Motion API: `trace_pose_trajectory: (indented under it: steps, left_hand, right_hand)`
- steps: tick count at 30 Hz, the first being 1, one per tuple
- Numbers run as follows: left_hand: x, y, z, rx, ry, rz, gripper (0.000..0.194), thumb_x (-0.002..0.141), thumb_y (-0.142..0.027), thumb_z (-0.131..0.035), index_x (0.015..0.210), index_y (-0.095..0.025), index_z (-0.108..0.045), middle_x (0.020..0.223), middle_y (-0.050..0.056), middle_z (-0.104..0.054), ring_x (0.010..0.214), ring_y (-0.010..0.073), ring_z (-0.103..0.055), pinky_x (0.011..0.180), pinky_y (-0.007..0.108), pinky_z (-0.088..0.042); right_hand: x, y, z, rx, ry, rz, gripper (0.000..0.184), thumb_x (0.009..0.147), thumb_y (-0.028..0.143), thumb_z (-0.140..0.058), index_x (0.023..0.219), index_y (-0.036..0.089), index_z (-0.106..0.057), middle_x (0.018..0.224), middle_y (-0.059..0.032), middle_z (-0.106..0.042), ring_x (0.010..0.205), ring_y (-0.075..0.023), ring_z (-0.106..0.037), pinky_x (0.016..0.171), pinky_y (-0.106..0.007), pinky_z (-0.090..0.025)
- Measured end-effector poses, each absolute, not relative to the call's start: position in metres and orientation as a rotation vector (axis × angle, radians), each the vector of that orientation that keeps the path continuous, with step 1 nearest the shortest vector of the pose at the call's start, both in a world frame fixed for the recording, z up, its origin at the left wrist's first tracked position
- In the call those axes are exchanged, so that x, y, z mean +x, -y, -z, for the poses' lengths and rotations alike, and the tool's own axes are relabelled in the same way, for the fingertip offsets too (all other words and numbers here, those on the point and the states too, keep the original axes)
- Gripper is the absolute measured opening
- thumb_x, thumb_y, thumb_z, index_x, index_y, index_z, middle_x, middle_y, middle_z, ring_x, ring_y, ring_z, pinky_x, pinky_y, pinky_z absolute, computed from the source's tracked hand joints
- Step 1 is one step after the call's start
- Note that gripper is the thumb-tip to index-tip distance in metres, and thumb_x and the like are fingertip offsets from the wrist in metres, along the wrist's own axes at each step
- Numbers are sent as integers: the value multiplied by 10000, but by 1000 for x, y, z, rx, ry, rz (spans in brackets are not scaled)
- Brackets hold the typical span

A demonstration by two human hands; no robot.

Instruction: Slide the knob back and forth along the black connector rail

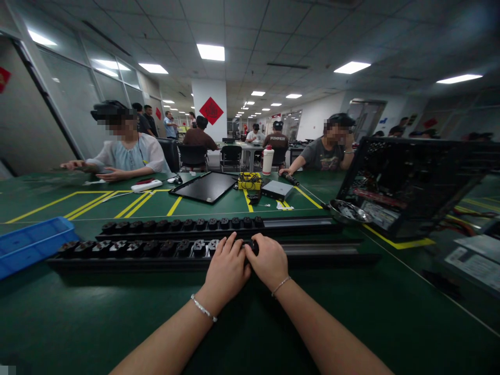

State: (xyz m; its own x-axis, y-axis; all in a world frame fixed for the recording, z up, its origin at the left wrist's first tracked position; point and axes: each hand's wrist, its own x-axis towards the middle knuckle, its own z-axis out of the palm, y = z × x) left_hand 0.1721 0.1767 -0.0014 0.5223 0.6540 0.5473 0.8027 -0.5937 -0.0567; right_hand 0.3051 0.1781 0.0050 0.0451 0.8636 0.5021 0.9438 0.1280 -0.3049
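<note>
A long black power-strip housing (156,264) lies across the table, with a row of socket modules (183,247) along its left part. My left hand (227,264) rests over the strip, its fingers bent across the top and its thumb at the front side. Against it, my right hand (269,260) is closed around a small black socket module (255,245) in the channel; the hands partly hide it. To the right the channel (320,248) shows its bare greyish inside. Behind lies a second black strip (297,223), also with sockets in its left part.
A blue tray (37,242) sits at the left. Beyond the strips are a dark flat panel (207,186), a yellow box (250,181), a grey drive (276,190) and a white bottle (267,160). A metal bowl (349,211) and open computer case (402,182) stand right. Two people sit opposite.
</note>
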Motion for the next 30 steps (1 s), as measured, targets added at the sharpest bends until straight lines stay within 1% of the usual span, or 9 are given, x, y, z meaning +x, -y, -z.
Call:
trace_pose_trajectory:
  steps: [3, 8, 12, 14, 17, 21, 26, 28, 30]
  left_hand:
    - [172, -178, 4, -2462, 1205, 694, 329, 798, -278, -509, 1093, -177, -614, 1213, 106, -603, 1281, 286, -398, 1069, 466, -310]
    - [173, -178, 4, -2475, 1229, 673, 344, 784, -288, -532, 1104, -181, -603, 1216, 92, -599, 1270, 285, -407, 1074, 457, -303]
    - [174, -177, 3, -2470, 1237, 665, 353, 788, -286, -525, 1115, -172, -592, 1215, 114, -590, 1251, 295, -422, 1045, 467, -334]
    - [175, -177, 5, -2465, 1231, 666, 371, 789, -283, -515, 1133, -158, -578, 1219, 128, -582, 1255, 304, -414, 1039, 477, -334]
    - [176, -178, 9, -2453, 1224, 674, 414, 788, -275, -502, 1174, -134, -548, 1238, 140, -567, 1276, 314, -384, 1055, 488, -307]
    - [177, -178, 14, -2431, 1230, 707, 457, 798, -284, -480, 1222, -120, -519, 1262, 137, -556, 1303, 310, -350, 1083, 480, -270]
    - [177, -178, 14, -2430, 1222, 720, 462, 799, -323, -497, 1218, -134, -544, 1310, 114, -537, 1340, 307, -291, 1118, 494, -195]
    - [177, -178, 13, -2440, 1219, 723, 462, 797, -322, -503, 1220, -141, -545, 1312, 103, -539, 1336, 303, -300, 1122, 497, -182]
    - [177, -179, 11, -2456, 1218, 724, 458, 795, -314, -504, 1218, -145, -546, 1299, 100, -551, 1316, 300, -336, 1117, 488, -199]
  right_hand:
    - [304, -180, -5, -1781, 1805, 185, 198, 831, 412, -518, 831, 221, -568, 777, -13, -638, 769, -162, -579, 708, -275, -349]
    - [304, -180, -7, -1826, 1787, 204, 120, 808, 341, -547, 804, 222, -556, 745, -2, -628, 746, -159, -573, 705, -278, -339]
    - [305, -180, -9, -1838, 1780, 177, 96, 800, 320, -547, 804, 225, -560, 745, -1, -636, 756, -161, -578, 730, -283, -348]
    - [306, -181, -8, -1841, 1777, 161, 95, 800, 320, -543, 804, 228, -561, 746, 0, -641, 769, -161, -583, 770, -293, -352]
    - [307, -182, -5, -1836, 1774, 149, 104, 805, 328, -531, 800, 228, -561, 756, -3, -649, 780, -165, -589, 838, -319, -347]
    - [307, -183, -3, -1806, 1781, 150, 117, 816, 330, -514, 811, 223, -561, 789, -14, -661, 786, -168, -595, 871, -330, -344]
    - [307, -181, -7, -1815, 1762, 136, 108, 812, 323, -516, 793, 222, -551, 787, -21, -661, 801, -179, -596, 818, -312, -361]
    - [306, -181, -8, -1818, 1762, 133, 104, 810, 316, -516, 790, 219, -549, 788, -24, -661, 808, -179, -597, 810, -307, -359]
    - [306, -181, -8, -1823, 1768, 131, 102, 808, 313, -515, 795, 218, -548, 791, -25, -662, 805, -177, -598, 809, -305, -357]
